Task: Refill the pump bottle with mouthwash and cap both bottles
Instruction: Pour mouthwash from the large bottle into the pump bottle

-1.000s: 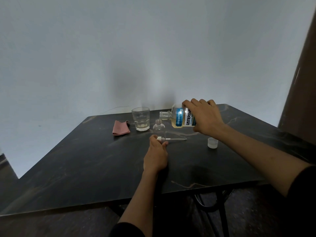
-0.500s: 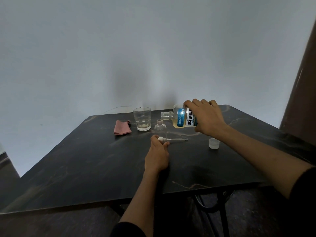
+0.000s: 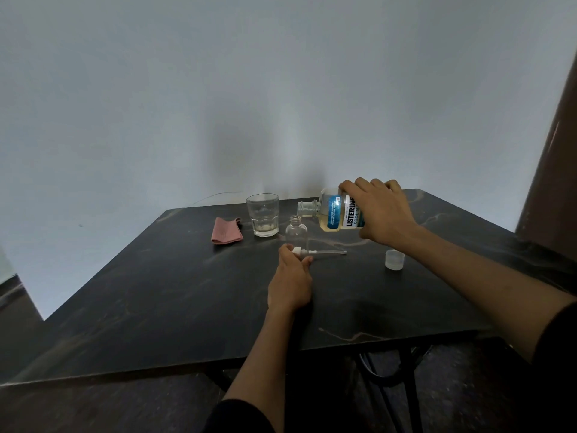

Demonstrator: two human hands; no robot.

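Note:
A small clear pump bottle [image 3: 296, 234] stands upright and uncapped on the dark table [image 3: 162, 285]. My right hand [image 3: 379, 212] grips the mouthwash bottle [image 3: 335, 214], tipped on its side with its open neck just right of and above the small bottle's mouth. Yellowish liquid sits in its lower side. My left hand [image 3: 290, 281] rests on the table in front of the small bottle, fingers closed on the white pump head [image 3: 301, 251], whose tube points right along the tabletop. The mouthwash cap [image 3: 394, 259] lies on the table to the right.
A drinking glass [image 3: 263, 219] stands left of the small bottle, with a pink folded cloth [image 3: 226, 234] further left. A plain wall is close behind the table. A dark brown surface [image 3: 549, 170] rises at the right edge.
Almost nothing differs; the mouthwash bottle stays tipped near the small bottle's mouth and both hands hold their places.

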